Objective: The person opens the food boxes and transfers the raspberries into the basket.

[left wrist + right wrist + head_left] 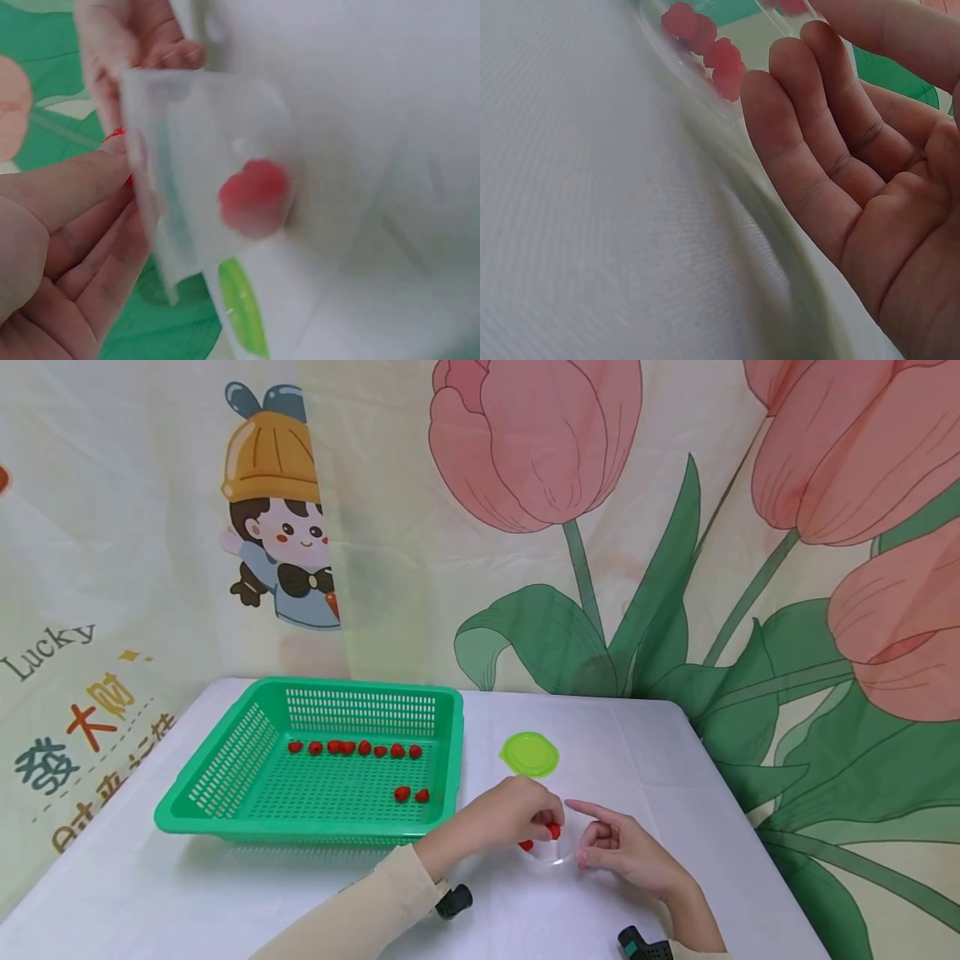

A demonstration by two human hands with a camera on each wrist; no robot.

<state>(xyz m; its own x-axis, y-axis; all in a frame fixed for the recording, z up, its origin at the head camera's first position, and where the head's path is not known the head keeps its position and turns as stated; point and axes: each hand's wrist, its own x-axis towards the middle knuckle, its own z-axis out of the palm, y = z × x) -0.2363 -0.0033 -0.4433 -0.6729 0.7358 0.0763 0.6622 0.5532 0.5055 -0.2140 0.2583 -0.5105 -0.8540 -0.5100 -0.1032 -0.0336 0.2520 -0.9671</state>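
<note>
My left hand (517, 814) pinches a red raspberry (554, 832) between thumb and fingers, at the mouth of a clear plastic cup (555, 862). In the left wrist view, the left thumb mostly hides that raspberry. More raspberries (724, 64) show through the cup wall in the right wrist view. The right hand (627, 853) is beside the cup's right side, index finger extended and the other fingers loosely bent, holding nothing. Whether its fingertips touch the cup, I cannot tell.
On the left of the white-covered table (652, 760) stands a green slotted basket (180, 820). Several raspberries (364, 748) line its far side, and two raspberries (402, 794) lie near its right corner. A lime-green round lid (530, 754) lies behind the cup.
</note>
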